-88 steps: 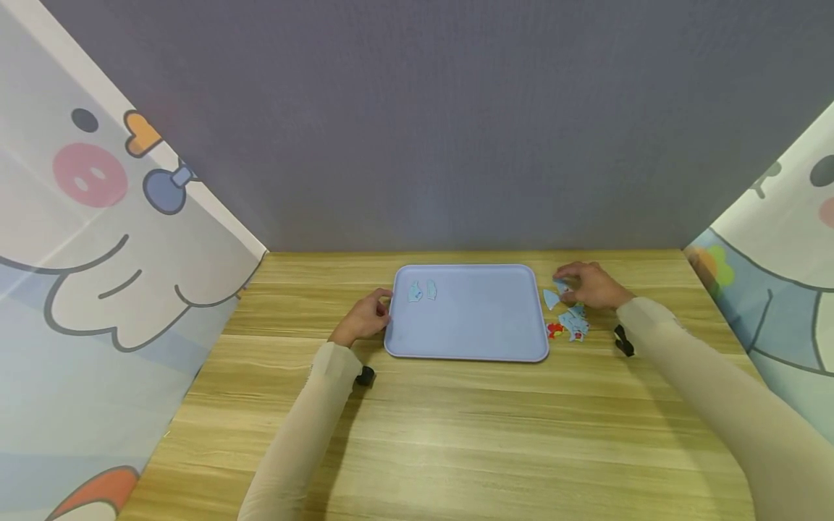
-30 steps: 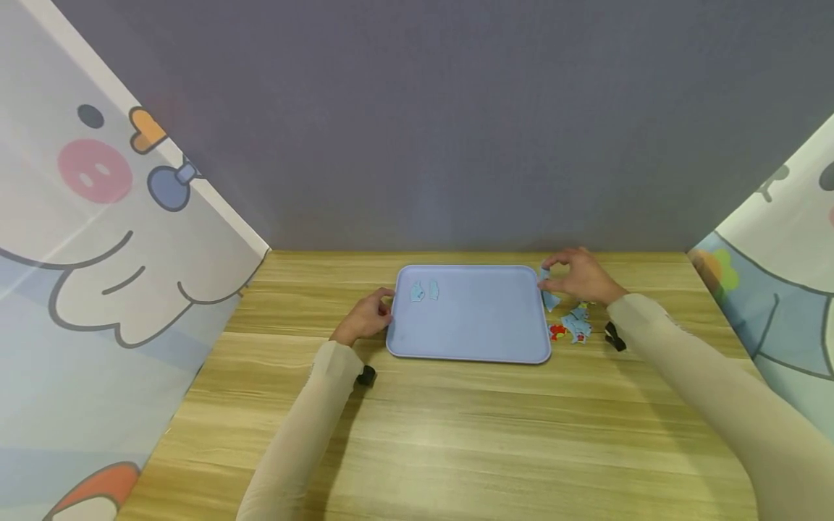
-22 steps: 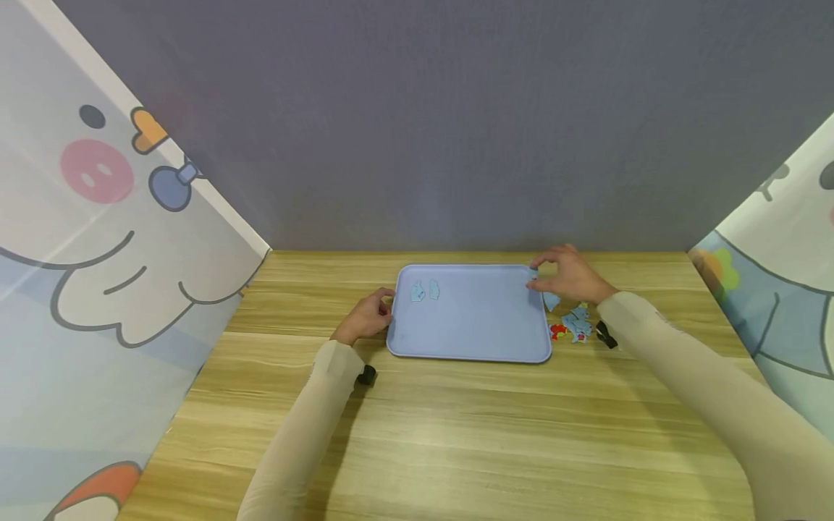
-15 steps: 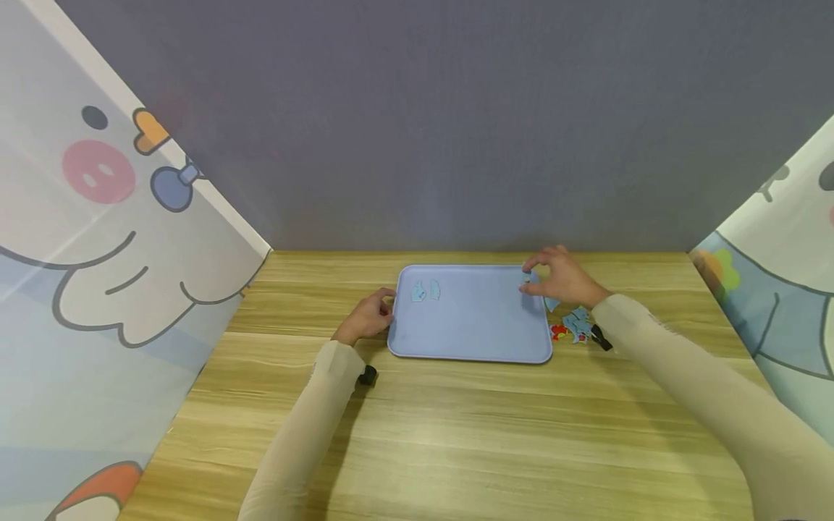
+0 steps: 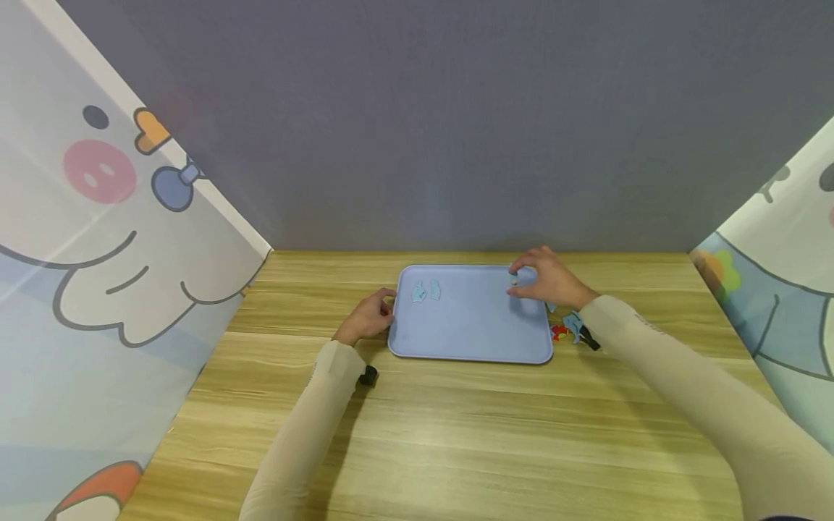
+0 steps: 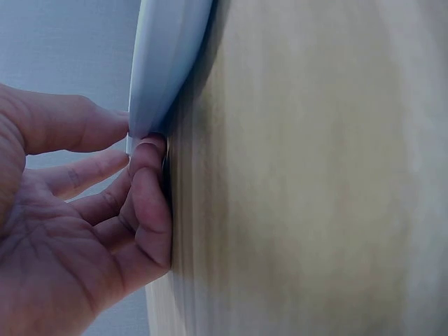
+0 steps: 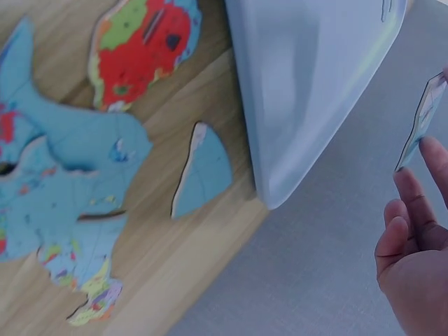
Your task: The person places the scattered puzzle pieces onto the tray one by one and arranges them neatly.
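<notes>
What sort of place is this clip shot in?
Probably an indoor tabletop booth, perhaps set up for filming: a plain grey panel backs the wood-grain table, and cartoon-printed sheets flank it on both sides.

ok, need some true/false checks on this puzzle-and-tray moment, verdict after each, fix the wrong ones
1. The left hand touches the left edge of the tray. True.
2. No puzzle pieces lie on the tray. False: two map puzzle pieces lie near its far left corner.
3. The right hand pinches a held map piece. True.
4. A red-and-green piece lies on the table, right of the tray. True.
5. The right hand is over the tray's left half. False: right half.
</notes>
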`<state>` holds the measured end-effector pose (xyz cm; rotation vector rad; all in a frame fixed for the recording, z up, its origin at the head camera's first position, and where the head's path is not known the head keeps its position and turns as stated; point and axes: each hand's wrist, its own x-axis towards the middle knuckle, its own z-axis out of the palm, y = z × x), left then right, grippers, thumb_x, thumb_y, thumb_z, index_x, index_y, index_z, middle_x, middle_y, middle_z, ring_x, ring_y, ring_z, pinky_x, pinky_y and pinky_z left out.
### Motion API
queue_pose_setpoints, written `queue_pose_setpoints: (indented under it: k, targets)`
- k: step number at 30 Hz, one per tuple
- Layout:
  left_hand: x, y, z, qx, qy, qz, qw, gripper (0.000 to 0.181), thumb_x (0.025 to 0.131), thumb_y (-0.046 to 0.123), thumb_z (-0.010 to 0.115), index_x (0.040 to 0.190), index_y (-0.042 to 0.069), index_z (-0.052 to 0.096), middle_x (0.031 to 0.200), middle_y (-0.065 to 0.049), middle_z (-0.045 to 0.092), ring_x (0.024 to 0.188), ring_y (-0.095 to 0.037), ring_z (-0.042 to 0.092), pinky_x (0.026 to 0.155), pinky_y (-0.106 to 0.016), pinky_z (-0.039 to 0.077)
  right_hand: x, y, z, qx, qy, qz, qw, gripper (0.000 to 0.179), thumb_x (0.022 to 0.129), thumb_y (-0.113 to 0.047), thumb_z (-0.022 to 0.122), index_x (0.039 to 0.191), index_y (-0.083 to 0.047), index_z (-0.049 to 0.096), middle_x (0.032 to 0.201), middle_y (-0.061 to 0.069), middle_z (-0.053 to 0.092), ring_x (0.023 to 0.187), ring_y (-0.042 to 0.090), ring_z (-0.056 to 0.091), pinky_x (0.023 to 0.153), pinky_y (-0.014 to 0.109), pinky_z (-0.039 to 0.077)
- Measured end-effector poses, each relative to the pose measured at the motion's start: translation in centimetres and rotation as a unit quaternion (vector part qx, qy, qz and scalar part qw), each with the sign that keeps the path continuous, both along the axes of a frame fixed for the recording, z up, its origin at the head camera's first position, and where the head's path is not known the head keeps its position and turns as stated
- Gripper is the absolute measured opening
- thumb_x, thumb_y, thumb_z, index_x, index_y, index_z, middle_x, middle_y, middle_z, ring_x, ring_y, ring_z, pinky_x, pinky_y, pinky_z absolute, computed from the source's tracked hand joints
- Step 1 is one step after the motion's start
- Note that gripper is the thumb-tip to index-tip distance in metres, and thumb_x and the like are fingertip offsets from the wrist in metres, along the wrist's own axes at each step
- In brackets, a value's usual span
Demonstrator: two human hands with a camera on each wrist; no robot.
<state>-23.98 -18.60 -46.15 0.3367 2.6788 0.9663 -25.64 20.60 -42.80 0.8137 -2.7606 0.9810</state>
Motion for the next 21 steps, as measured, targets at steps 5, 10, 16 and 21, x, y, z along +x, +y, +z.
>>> queue_pose_setpoints:
  k: [5, 10, 16, 21]
  targets:
    - [0.0, -0.1, 0.1, 0.006, -0.002, 0.001, 1.0, 0.051, 0.086, 0.004, 0.061, 0.134, 0.006, 0.045, 0.092, -0.011, 0.06, 0.079, -0.022, 0.057, 0.068, -0.032, 0.049, -0.1, -0.7, -0.2, 0.001, -0.003, 0.013, 0.9999, 0.041, 0.07, -0.026, 0.084, 0.1, -0.002, 0.069, 0.106, 0.011, 0.062, 0.107, 0.032, 0.048, 0.105, 0.051, 0.019]
    - [0.1, 0.0, 0.2, 0.011, -0.003, 0.001, 0.9999, 0.05, 0.086, 0.003, 0.061, 0.134, 0.005, 0.045, 0.091, -0.012, 0.06, 0.079, -0.022, 0.057, 0.069, -0.033, 0.049, -0.3, -1.2, -0.6, -0.006, -0.002, 0.02, 0.9998, 0.042, 0.069, -0.027, 0.084, 0.1, -0.002, 0.069, 0.105, 0.01, 0.062, 0.105, 0.03, 0.047, 0.1, 0.05, 0.025]
    - [0.1, 0.1, 0.0, 0.006, 0.002, 0.002, 1.0, 0.05, 0.086, 0.004, 0.062, 0.133, 0.005, 0.046, 0.09, -0.011, 0.059, 0.078, -0.022, 0.057, 0.068, -0.032, 0.049, -0.5, -2.0, -0.6, -0.004, -0.007, 0.017, 0.9998, 0.043, 0.069, -0.028, 0.084, 0.1, -0.002, 0.069, 0.107, 0.01, 0.062, 0.106, 0.029, 0.048, 0.105, 0.05, 0.02]
    - [0.2, 0.0, 0.1, 0.005, 0.002, 0.004, 1.0, 0.05, 0.086, 0.004, 0.062, 0.134, 0.005, 0.045, 0.09, -0.011, 0.059, 0.078, -0.022, 0.057, 0.069, -0.032, 0.049, -0.6, -2.7, -0.7, -0.006, -0.018, 0.017, 0.9997, 0.043, 0.07, -0.029, 0.084, 0.101, -0.003, 0.069, 0.109, 0.011, 0.061, 0.11, 0.031, 0.048, 0.108, 0.05, 0.014]
